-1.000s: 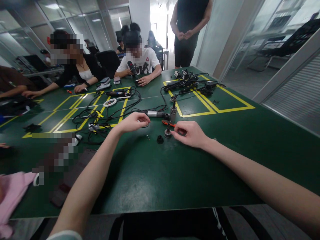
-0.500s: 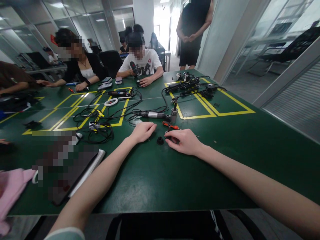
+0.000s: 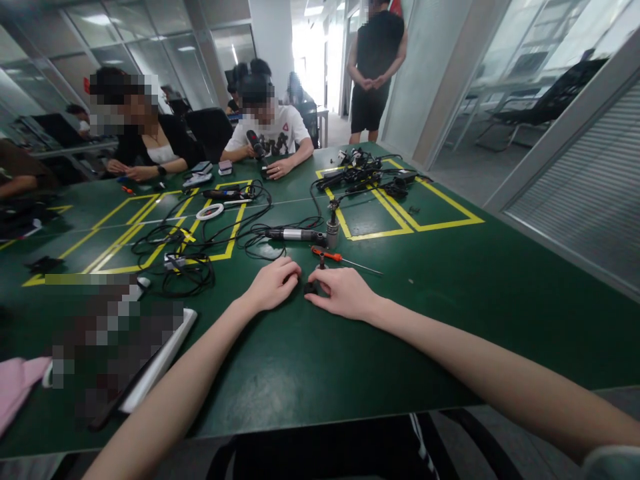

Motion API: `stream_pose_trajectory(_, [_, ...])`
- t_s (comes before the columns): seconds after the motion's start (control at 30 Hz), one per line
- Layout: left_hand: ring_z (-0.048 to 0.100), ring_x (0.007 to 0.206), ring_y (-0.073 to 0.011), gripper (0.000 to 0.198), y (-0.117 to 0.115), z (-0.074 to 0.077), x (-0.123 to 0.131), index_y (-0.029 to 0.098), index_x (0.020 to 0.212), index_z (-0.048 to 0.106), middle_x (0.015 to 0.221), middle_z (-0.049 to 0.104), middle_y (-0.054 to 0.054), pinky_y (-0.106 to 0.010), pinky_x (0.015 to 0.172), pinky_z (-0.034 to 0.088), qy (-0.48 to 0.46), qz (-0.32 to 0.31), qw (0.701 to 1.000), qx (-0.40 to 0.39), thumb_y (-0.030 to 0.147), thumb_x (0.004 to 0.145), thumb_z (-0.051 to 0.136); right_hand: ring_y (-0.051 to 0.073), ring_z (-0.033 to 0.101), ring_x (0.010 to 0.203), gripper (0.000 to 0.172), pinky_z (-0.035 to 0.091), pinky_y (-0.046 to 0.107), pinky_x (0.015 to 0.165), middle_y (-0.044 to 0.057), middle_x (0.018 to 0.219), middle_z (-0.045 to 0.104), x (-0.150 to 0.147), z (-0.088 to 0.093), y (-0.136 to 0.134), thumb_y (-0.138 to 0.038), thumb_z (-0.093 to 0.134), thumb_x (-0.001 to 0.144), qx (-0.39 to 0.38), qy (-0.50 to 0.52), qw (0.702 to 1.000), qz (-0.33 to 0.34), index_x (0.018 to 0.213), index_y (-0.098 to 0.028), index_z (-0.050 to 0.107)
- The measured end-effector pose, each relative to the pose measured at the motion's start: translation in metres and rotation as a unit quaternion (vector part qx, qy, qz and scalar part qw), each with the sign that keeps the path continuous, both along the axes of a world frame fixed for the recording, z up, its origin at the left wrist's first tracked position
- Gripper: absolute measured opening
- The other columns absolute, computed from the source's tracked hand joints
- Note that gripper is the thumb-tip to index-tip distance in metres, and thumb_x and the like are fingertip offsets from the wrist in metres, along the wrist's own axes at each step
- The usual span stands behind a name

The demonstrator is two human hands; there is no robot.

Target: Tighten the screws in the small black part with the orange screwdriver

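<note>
My right hand [image 3: 345, 291] rests on the green table with thumb and fingers closed on a small round black part [image 3: 309, 289], which stays partly hidden. To its left, my left hand [image 3: 273, 285] has curled fingers near the tabletop; whatever may lie in them is hidden. Just behind my right fingers stands a small metal piece [image 3: 322, 261]. Beyond it lies a screwdriver [image 3: 327, 255] with an orange handle, its shaft pointing right. Farther back, a silver cylindrical part [image 3: 333, 233] stands upright at the end of a black and silver rod-shaped tool [image 3: 295, 235].
Tangled black cables [image 3: 200, 277] lie at the left, near a white ring [image 3: 209, 211]. A pile of black parts [image 3: 363, 170] sits far right inside yellow tape. A white-edged flat device [image 3: 165, 360] lies by my left forearm. Several people sit or stand beyond.
My right hand has moved onto the round black part, which stood uncovered between the hands before. My left fingers have curled in. The camera view has shifted slightly.
</note>
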State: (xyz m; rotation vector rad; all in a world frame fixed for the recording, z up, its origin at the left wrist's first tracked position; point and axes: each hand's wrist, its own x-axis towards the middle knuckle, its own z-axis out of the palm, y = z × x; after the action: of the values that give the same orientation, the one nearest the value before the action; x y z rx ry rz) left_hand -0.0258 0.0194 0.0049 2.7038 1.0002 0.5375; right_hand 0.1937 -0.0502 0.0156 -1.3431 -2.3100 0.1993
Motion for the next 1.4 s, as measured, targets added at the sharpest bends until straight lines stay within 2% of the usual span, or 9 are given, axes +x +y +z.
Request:
stream_pose_trajectory(0.1, [0.064,0.085,-0.0201,0.012,-0.004,-0.001,0.003,0.022,0.098,0.068,0.094,0.064,-0.003,-0.031,0.079,0.053,-0.012,-0.003,1.000,-0.006,0.021,0.094,0.056,0.019,0.068,0.074,0.019,0.049,0.030,0.069,0.006,0.089,0.076,0.020,0.010,0.003,-0.034,0.070,0.093,0.049,0.051,0.997,-0.004,0.103,-0.018,0.071])
stream_pose_trajectory(0.17, [0.064,0.085,-0.0200,0.011,-0.005,0.000,0.003,0.022,0.099,0.068,0.094,0.064,-0.003,-0.031,0.077,0.053,-0.014,-0.010,1.000,-0.006,0.022,0.093,0.059,0.018,0.066,0.072,0.017,0.049,0.030,0.064,0.007,0.089,0.074,0.033,0.015,0.009,-0.034,0.068,0.092,0.135,0.180,0.974,-0.035,0.098,-0.018,0.069])
stream_pose_trajectory(0.3, [0.066,0.086,-0.0206,0.012,-0.002,0.002,-0.003,0.021,0.100,0.070,0.095,0.065,-0.004,-0.032,0.079,0.054,-0.018,-0.007,1.000,-0.008,0.025,0.091,0.063,0.016,0.063,0.063,0.019,0.049,0.028,0.053,0.006,0.088,0.075,0.040,0.015,0.024,-0.033,0.069,0.088,0.124,0.278,0.950,-0.068,0.101,-0.019,0.069])
stream_pose_trajectory(0.4, [0.066,0.086,-0.0205,0.013,0.001,0.004,-0.011,0.021,0.100,0.070,0.098,0.065,-0.004,-0.032,0.079,0.054,-0.023,0.003,0.999,-0.021,0.026,0.088,0.066,0.020,0.069,0.074,0.020,0.054,0.030,0.059,0.008,0.092,0.076,0.034,0.010,0.029,-0.033,0.067,0.090,0.106,0.277,0.955,-0.030,0.103,-0.019,0.070])
stream_pose_trajectory(0.6, [0.061,0.081,-0.0204,0.008,0.003,0.006,-0.014,0.021,0.093,0.063,0.094,0.063,-0.004,-0.032,0.076,0.052,0.028,0.012,0.999,-0.011,0.029,0.094,0.060,0.024,0.070,0.093,0.017,0.056,0.037,0.084,0.010,0.102,0.076,0.024,0.004,0.027,-0.027,0.067,0.089,0.054,0.167,0.984,-0.016,0.104,-0.020,0.071])
stream_pose_trajectory(0.73, [0.061,0.081,-0.0225,0.017,0.002,0.009,-0.012,0.021,0.087,0.058,0.089,0.062,-0.005,-0.034,0.077,0.051,0.092,0.028,0.995,0.015,0.033,0.100,0.056,0.024,0.068,0.090,0.012,0.053,0.036,0.081,0.010,0.097,0.073,0.022,-0.002,0.028,-0.026,0.069,0.087,0.015,0.146,0.989,-0.025,0.096,-0.019,0.069])
stream_pose_trajectory(0.9, [0.064,0.086,-0.0245,0.029,0.000,0.012,-0.010,0.022,0.081,0.058,0.087,0.062,-0.007,-0.034,0.078,0.052,0.144,0.022,0.988,0.047,0.034,0.106,0.050,0.021,0.068,0.080,0.025,0.051,0.033,0.074,0.009,0.100,0.075,0.022,-0.007,0.029,-0.026,0.077,0.083,-0.036,0.150,0.988,-0.030,0.105,-0.017,0.068])
stream_pose_trajectory(1.1, [0.066,0.088,-0.0248,0.025,-0.002,0.014,-0.005,0.021,0.087,0.061,0.091,0.066,-0.008,-0.035,0.081,0.053,0.189,0.020,0.980,0.065,0.028,0.106,0.046,0.013,0.066,0.062,0.029,0.051,0.028,0.067,0.005,0.101,0.079,0.025,-0.009,0.030,-0.024,0.080,0.081,-0.086,0.181,0.979,-0.025,0.107,-0.017,0.069])
stream_pose_trajectory(1.4, [0.070,0.094,-0.0283,0.017,-0.009,0.018,0.003,0.019,0.093,0.063,0.096,0.071,-0.012,-0.038,0.085,0.056,0.207,0.050,0.975,0.059,0.020,0.102,0.050,0.014,0.065,0.062,0.025,0.052,0.028,0.064,0.006,0.097,0.078,0.026,-0.012,0.030,-0.033,0.076,0.085,-0.084,0.205,0.975,-0.027,0.104,-0.017,0.069])
